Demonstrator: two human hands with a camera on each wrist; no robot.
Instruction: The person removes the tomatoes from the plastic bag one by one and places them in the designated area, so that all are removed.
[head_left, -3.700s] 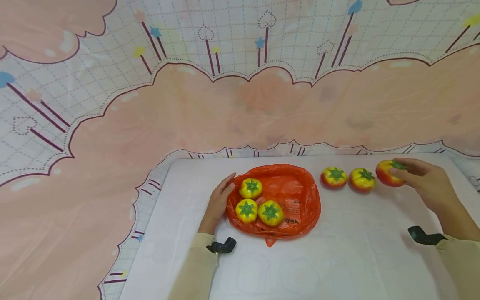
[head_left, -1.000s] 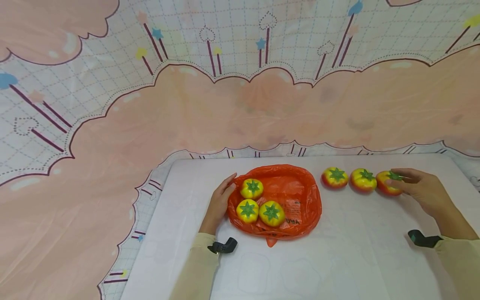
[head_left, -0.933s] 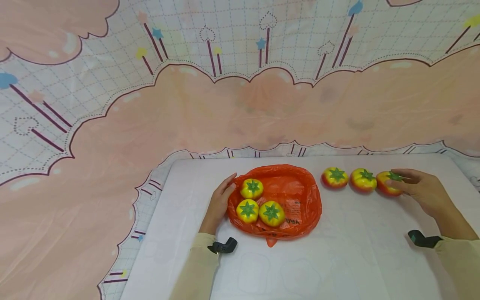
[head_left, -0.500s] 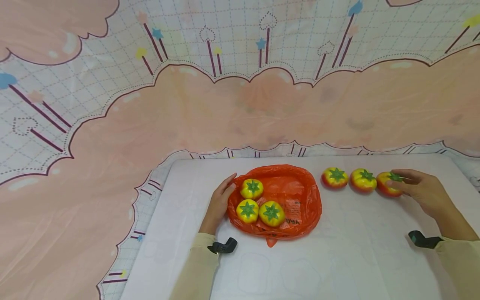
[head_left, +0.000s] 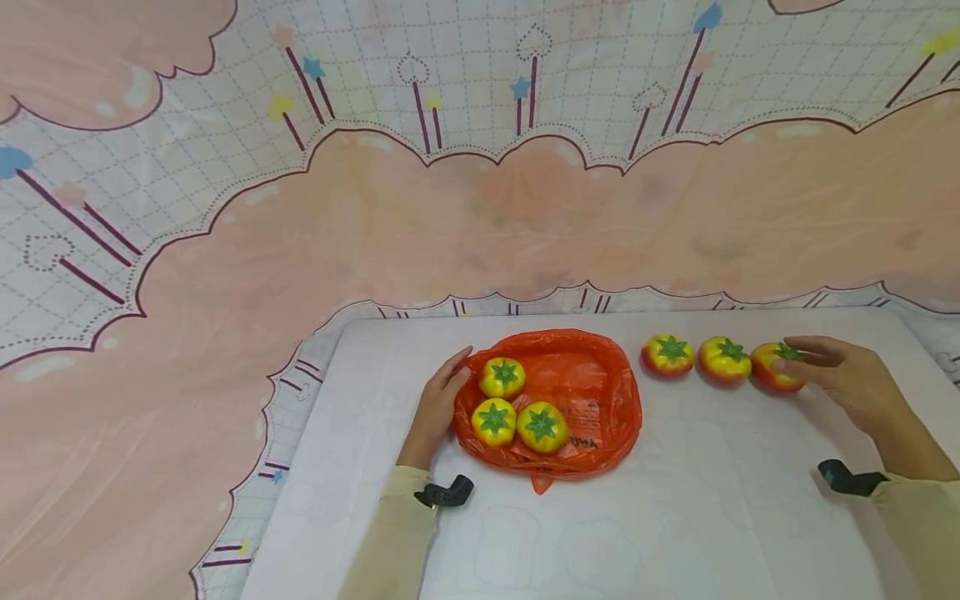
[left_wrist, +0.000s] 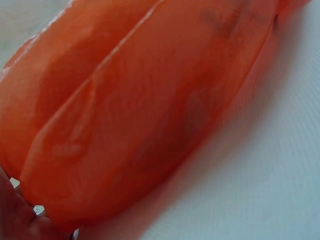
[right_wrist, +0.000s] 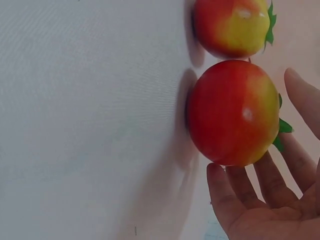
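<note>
My left hand (head_left: 435, 408) lies along the left side of a red plastic bag (head_left: 622, 417), fingers extended against its outside. The bag is spread wide, its rim rolled into a ring, with three yellow toy tomatoes (head_left: 543, 427) with green leafy tops inside. On the right, my right hand (head_left: 851, 379) is around the rightmost of three red-and-yellow toy tomatoes, the end tomato (right_wrist: 232, 112). That one sits on the table; in the right wrist view my thumb (right_wrist: 300, 95) stands apart from it and my loosely bent fingers are close beneath it.
The middle tomato (head_left: 724, 361) and the left tomato (head_left: 667, 357) complete the row near the far edge of the white table (head_left: 675, 525). A patterned pink-and-white cloth (head_left: 450, 233) hangs behind. Black wrist devices (head_left: 446, 492) sit at both sleeves.
Since the oldest frame, my right hand has lowered the tomato onto the table at the row's right end, beside the middle one. My left hand and the bag have stayed put.
</note>
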